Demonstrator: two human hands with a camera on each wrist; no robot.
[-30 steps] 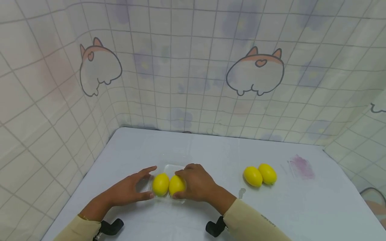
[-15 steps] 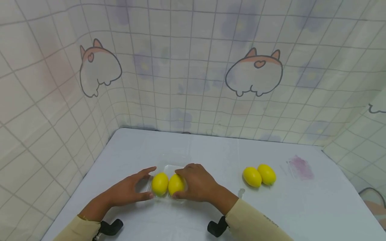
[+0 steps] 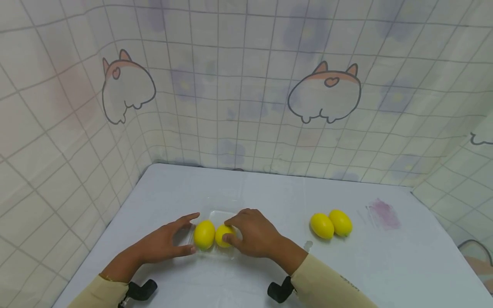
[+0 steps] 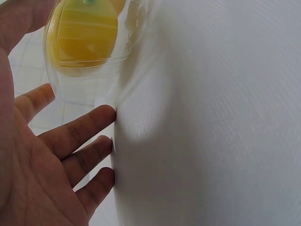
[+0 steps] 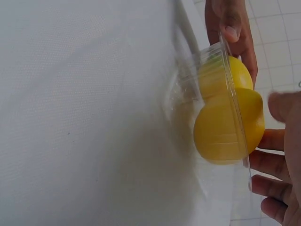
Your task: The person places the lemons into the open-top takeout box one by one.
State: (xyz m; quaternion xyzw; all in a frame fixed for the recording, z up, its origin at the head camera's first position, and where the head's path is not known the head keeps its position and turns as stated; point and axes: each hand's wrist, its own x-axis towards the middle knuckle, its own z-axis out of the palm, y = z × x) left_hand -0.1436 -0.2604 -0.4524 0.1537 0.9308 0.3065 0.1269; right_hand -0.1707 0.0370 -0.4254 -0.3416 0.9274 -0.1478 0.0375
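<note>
A clear plastic container [image 3: 219,216] stands on the table with two lemons, a left one [image 3: 204,235] and a right one [image 3: 223,236], side by side in it. My right hand [image 3: 256,235] is over the right lemon. In the right wrist view its thumb [image 5: 281,106] stands a little off the fruit, and the other fingers reach along the container's rim on the far side. On the container's left, my left hand [image 3: 161,244] is spread, thumb and forefinger framing that side. The left wrist view shows its lower fingertips touching the table.
Two more lemons [image 3: 322,226] lie touching each other on the right of the white table [image 3: 346,273]. Beyond them is a pinkish stain [image 3: 384,214]. A tiled-pattern curtain [image 3: 262,85] closes off the back and left.
The right lemon sits lower in the container and shows less. My right thumb has lifted and drawn back from it. My left hand stays in place.
</note>
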